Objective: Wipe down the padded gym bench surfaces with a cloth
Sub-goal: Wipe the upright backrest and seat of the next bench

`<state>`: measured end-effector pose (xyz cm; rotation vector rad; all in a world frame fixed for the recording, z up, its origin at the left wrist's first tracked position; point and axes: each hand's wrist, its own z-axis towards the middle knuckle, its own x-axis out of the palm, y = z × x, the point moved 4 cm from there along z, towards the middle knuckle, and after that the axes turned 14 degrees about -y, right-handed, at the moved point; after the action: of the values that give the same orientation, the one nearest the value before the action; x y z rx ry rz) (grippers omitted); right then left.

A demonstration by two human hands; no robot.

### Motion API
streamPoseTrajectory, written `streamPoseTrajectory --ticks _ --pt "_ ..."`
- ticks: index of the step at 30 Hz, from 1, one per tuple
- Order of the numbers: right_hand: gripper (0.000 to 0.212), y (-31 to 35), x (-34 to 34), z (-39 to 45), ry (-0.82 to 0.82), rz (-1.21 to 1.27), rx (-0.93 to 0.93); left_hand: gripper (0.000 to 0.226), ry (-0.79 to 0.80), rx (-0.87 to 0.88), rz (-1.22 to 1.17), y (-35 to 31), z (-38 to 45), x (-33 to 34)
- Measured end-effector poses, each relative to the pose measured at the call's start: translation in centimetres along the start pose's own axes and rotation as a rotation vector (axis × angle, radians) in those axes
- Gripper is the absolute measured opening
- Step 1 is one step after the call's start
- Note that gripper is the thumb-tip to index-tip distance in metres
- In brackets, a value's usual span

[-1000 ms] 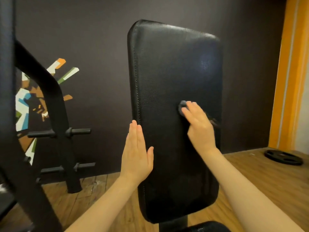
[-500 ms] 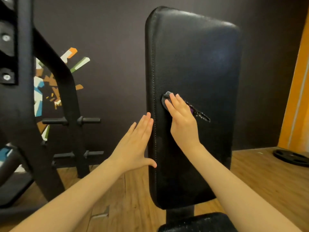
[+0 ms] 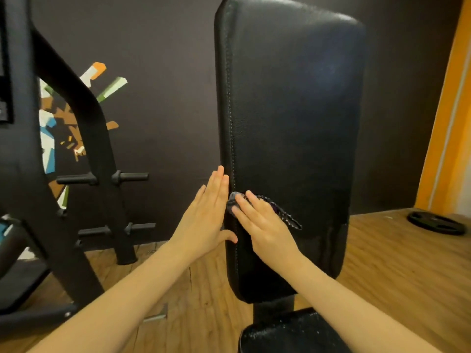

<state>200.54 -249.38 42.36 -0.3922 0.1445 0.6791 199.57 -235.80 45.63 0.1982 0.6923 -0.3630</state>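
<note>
Bench back pad (image 3: 293, 118) stands upright, black and padded, above the seat pad (image 3: 293, 332). Low on its left side, the right hand (image 3: 265, 225) presses a small dark cloth (image 3: 233, 203) flat with straight fingers. Beside it, the left hand (image 3: 204, 220) rests open-palmed against the pad's stitched left edge.

The upper face of the upright back pad (image 3: 293, 103) is left open above both hands. The left edge of the pad is occupied by the left hand (image 3: 204, 220), with the right hand (image 3: 265, 225) and cloth (image 3: 270, 207) just beside it. Passage further left is blocked by the black rack (image 3: 76, 138) and its pegs (image 3: 130, 176). Below, the seat pad (image 3: 290, 332) closes off downward room.
</note>
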Motion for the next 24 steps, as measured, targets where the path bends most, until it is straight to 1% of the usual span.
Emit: streamPoseTrajectory --ticks 3,6,8,11,13,18,20,24 --pt "0.051 -2.1 -0.1 -1.6 0.018 -0.029 -0.041 0.123 -0.024 0.031 0.138 -0.8 -0.3 -0.3" --pt "0.038 -5.5 -1.1 -2.8 0.018 -0.086 0.035 0.116 -0.001 0.084 0.251 -1.5 -0.1 -0.4" --pt "0.039 -9.1 -2.5 -4.5 -0.037 -0.141 0.18 0.114 0.037 0.087 0.301 -1.6 0.1 -0.2" --pt "0.054 -13.7 -5.2 -6.7 -0.107 -0.215 0.513 0.112 0.049 0.079 0.302 -1.6 0.2 0.0" --pt "0.058 -14.2 -6.0 -6.8 -0.119 -0.208 0.606 0.113 0.029 0.083 0.281 -1.6 0.3 -0.1" --pt "0.053 -14.4 -5.8 -7.8 -0.243 -0.114 0.825 0.113 0.069 0.07 0.306 -1.6 0.2 0.2" --pt "0.053 -14.0 -5.5 -8.8 -0.234 -0.104 0.867 0.114 0.065 0.071 0.301 -1.6 0.1 0.2" --pt "0.053 -13.0 -6.0 -9.4 -0.177 -0.125 0.891 0.115 0.045 0.076 0.293 -1.6 0.2 0.0"
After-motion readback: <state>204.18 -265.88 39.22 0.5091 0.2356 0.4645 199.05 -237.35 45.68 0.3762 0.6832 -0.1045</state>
